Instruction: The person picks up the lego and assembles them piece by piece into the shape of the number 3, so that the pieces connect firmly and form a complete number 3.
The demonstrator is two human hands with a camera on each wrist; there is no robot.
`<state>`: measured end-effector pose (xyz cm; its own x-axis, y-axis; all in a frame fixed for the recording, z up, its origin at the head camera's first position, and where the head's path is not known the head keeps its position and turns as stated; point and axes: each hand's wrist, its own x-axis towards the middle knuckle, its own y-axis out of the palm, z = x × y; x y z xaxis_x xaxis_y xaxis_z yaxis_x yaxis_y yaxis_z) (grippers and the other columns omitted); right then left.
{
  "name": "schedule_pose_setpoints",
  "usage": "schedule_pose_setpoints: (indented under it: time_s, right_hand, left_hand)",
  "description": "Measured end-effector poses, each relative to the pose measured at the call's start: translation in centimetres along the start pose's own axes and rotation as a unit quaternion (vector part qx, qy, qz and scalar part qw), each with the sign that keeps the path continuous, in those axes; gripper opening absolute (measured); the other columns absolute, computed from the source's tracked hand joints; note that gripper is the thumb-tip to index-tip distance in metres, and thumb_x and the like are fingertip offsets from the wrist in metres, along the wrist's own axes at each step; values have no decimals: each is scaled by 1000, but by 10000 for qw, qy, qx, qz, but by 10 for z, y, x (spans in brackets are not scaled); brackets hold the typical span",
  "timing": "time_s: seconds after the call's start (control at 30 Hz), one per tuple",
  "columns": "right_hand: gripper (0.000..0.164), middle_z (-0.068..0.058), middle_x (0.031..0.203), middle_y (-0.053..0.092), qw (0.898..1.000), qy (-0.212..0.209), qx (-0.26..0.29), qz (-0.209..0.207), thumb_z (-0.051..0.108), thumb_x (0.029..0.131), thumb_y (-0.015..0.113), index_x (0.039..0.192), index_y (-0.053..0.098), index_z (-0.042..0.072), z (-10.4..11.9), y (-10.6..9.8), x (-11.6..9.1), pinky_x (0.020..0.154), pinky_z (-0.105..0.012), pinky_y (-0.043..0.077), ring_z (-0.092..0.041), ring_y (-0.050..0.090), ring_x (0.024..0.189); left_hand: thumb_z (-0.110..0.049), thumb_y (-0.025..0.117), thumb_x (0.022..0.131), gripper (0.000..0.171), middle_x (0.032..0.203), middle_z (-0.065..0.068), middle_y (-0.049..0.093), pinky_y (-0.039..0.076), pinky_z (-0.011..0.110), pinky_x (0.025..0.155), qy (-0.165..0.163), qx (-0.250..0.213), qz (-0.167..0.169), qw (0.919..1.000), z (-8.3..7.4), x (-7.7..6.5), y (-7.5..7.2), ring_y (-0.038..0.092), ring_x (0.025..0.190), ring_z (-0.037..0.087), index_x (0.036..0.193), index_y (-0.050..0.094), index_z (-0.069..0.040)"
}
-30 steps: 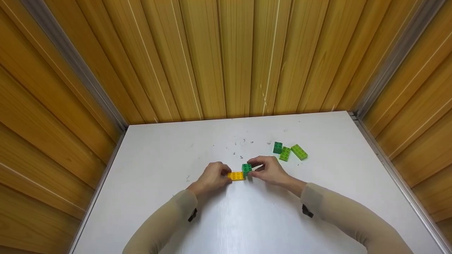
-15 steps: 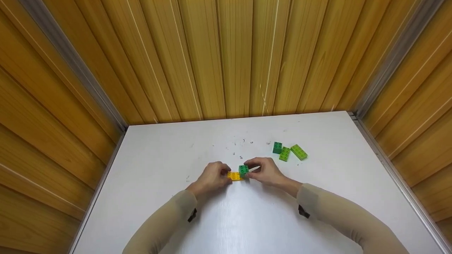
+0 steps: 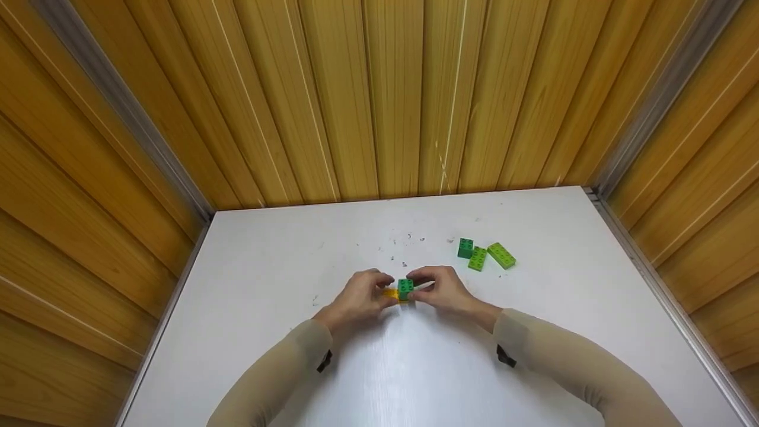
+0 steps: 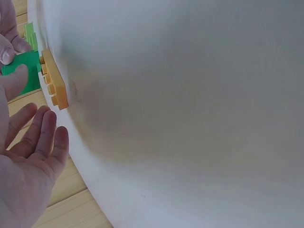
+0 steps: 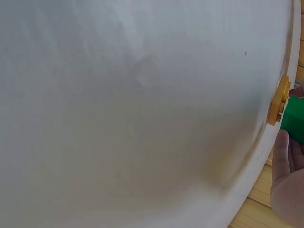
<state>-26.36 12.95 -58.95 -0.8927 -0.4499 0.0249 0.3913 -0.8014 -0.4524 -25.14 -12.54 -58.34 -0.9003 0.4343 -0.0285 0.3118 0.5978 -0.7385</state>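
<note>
A yellow brick lies studs up on the white table between the two hands. Over its right end is a dark green brick, right at the studs in the left wrist view. My right hand pinches this green brick between thumb and fingers from the right. My left hand is beside the yellow brick's left end. Seen from the left wrist, its fingers are spread loosely apart from the yellow brick, and its thumb overlaps the green brick.
Beyond the right hand lie another dark green brick and two light green bricks, close together on the table. Wood-look panels wall the table at the back and both sides.
The right hand has moved left with the green brick, from beside the yellow brick to over its right end. The left hand's fingers have loosened from the yellow brick.
</note>
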Motion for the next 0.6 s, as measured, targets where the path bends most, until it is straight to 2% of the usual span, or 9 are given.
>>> schedule_pose_setpoints:
  time_s: [0.2, 0.43, 0.6]
  right_hand:
    - [38, -15, 133, 82, 9999, -19, -133, 30, 8, 97, 88, 134, 80, 6, 1, 2, 2, 99, -34, 69, -34, 79, 123]
    - [39, -15, 133, 82, 9999, 9, -172, 14, 6, 96, 88, 134, 80, 6, 1, 1, 1, 98, -34, 69, -34, 80, 123]
    - [37, -19, 132, 82, 9998, -173, -21, 57, 5, 96, 88, 132, 80, 2, 1, 2, 2, 96, -33, 69, -38, 80, 122]
  left_hand:
    - [-36, 81, 105, 49, 137, 8, 78, 62, 47, 115, 297, 55, -12, 9995, 0, -1, -1, 74, 127, 26, 146, 73, -10]
    - [-25, 74, 110, 42, 136, 11, 78, 63, 48, 113, 544, -32, -123, 9984, -1, 3, 2, 75, 127, 29, 148, 71, -7]
    - [-24, 72, 110, 40, 134, 14, 80, 64, 49, 111, 741, -161, -268, 9968, 0, 5, 3, 76, 124, 30, 143, 73, -3]
